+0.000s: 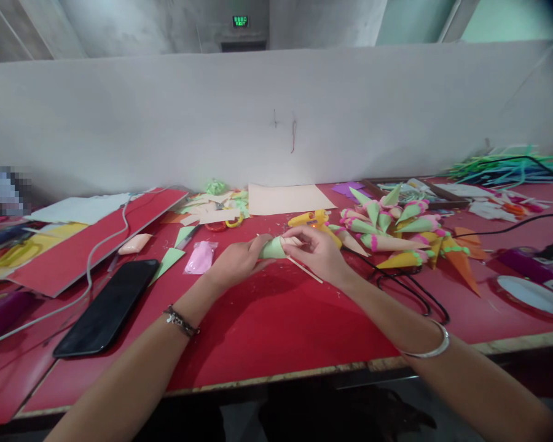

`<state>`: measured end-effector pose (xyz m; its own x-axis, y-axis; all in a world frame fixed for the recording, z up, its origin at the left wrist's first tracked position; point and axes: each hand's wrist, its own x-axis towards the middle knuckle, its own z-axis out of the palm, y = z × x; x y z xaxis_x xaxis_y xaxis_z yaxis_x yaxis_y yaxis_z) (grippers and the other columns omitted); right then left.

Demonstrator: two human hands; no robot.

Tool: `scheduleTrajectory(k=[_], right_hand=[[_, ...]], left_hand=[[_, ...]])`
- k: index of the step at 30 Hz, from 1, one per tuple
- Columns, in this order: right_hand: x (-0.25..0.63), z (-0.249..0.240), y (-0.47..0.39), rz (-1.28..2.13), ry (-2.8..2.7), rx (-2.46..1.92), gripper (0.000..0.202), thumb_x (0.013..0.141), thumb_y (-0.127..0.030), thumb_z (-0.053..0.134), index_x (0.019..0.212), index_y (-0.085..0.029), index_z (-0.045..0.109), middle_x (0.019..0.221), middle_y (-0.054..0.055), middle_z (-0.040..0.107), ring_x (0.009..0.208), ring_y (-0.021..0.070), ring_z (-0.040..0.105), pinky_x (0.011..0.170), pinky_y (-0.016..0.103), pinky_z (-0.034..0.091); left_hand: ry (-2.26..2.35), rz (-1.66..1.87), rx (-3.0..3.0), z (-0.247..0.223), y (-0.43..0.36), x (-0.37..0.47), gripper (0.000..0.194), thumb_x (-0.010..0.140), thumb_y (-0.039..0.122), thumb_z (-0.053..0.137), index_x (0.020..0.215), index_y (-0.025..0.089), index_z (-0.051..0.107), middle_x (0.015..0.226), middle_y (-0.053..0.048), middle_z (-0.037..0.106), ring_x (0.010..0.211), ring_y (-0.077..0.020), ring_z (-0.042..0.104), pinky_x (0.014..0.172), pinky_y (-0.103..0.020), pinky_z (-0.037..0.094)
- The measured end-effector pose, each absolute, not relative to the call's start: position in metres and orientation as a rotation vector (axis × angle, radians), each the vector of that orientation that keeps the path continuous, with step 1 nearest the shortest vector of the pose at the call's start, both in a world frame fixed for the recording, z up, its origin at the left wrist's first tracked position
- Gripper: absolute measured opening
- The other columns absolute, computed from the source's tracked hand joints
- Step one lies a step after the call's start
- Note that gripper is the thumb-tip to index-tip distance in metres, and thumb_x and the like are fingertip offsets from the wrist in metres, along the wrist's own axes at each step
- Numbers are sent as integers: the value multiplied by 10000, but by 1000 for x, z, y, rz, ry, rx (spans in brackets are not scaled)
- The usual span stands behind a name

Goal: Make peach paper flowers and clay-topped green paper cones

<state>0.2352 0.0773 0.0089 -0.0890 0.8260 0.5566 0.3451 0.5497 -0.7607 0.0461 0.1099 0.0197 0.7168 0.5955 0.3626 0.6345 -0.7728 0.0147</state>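
Note:
My left hand (241, 259) is closed around a light green paper cone (273, 248) held above the middle of the red table. At the cone's right end my right hand (317, 250) pinches a thin cream strip (306, 271), whose loose tail hangs down to the right. The fingers partly hide where the strip meets the cone. Just behind my right hand lies a yellow glue gun (309, 218) with a small orange light. To the right is a pile of decorated paper cones (391, 224) in green, pink, yellow and orange.
A black phone (108, 310) and a pink packet (201, 257) lie left of my hands. Behind them are paper scraps and scissors (235, 220). Black cables (410, 285) loop at the right, near a white round lid (532, 294). A pale partition (203, 123) bounds the table's back.

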Motion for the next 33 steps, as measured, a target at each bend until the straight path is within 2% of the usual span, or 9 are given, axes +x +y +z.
scheduleTrajectory(k=[5,11,18,22,28,33], right_hand=[[235,9,78,525,-1697,-990,138,756,-300,556,854,-203,564,818,32,592,754,155,566,659,285,476],[233,11,74,609,-1692,-920,217,764,-275,554,968,-209,522,956,53,570,877,167,567,734,297,482],[233,20,68,484,-1852,-824,269,708,-238,628,959,-214,534,904,42,528,828,164,530,698,299,487],[233,22,66,446,-1876,-795,277,728,-196,602,996,-212,534,889,40,512,807,153,520,686,293,491],[231,21,63,615,-1826,-728,338,738,-219,605,1060,-236,504,943,45,526,822,150,550,720,300,512],[230,24,61,729,-1820,-675,362,735,-208,611,1082,-231,510,917,36,504,796,136,542,733,303,502]], left_hand=[[-1055,-584,-2885,17,110,47,448,828,459,389,1138,135,383,891,-129,616,735,-244,622,589,-284,436],[-1166,-518,-2933,18,108,50,420,821,457,400,1093,137,388,859,-113,621,691,-243,611,531,-274,400],[-1154,-547,-3024,17,108,51,279,801,340,421,992,137,435,829,-93,615,673,-207,580,562,-276,398],[-1169,-766,-3130,10,110,53,273,746,256,452,990,136,440,789,-58,594,650,-168,542,590,-276,417],[-989,-1201,-3458,3,110,60,308,742,216,461,1036,124,474,955,-75,582,834,-176,527,774,-308,428],[-1074,-1311,-3586,2,107,62,200,735,295,481,843,128,498,827,-37,548,769,-150,488,713,-277,433]])
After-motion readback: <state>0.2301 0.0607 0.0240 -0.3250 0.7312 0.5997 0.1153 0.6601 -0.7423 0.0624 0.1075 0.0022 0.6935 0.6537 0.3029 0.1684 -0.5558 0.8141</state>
